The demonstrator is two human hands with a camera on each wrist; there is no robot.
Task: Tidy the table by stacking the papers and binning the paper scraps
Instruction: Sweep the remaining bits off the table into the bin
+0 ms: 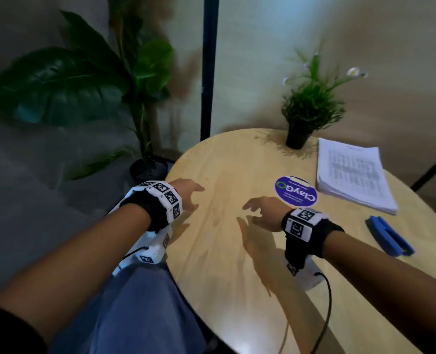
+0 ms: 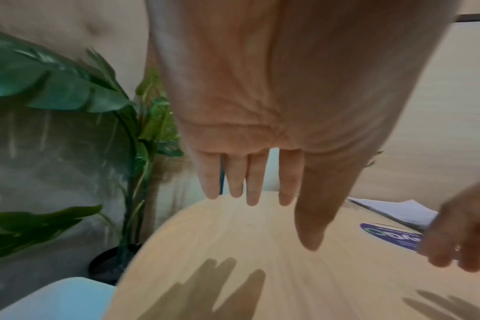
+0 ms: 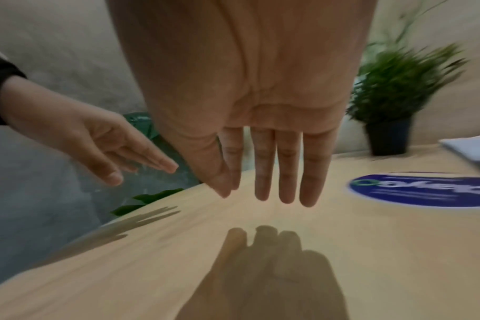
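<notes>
Hovering over bare wood, both hands empty: left hand (image 1: 189,192) at the table's 9 o'clock rim, fingers straight and relaxed, holding nothing; right hand (image 1: 263,208) near centre, fingers loosely spread, also holding nothing, shadow right under it so it's close to the surface but not clearly touching. Stack of papers (image 1: 352,175) sits squared-up at about 2 o'clock on the round table (image 1: 224,264), just right of the small potted plant (image 1: 311,106) and just beyond the blue round sticker (image 1: 296,191). Judgement: stack looks thick, so fairly heavy as a block but floppy, top sheets light and slippery, will slide or fan if pinched by one corner; best taken with both hands at the long edges, thumbs on top. No scraps visible on the table, no bin clearly seen; white thing at the left hand's side by the rim could be one, cannot tell. Blue stapler-like tool (image 1: 389,236) lies at 4 o'clock, near the table's edge, apart from the stack. Open room: wide clear run across centre and 6–9 o'clock; stack's far corner is near the rim, plant pot close at 12–1, mind knocking it.
</notes>
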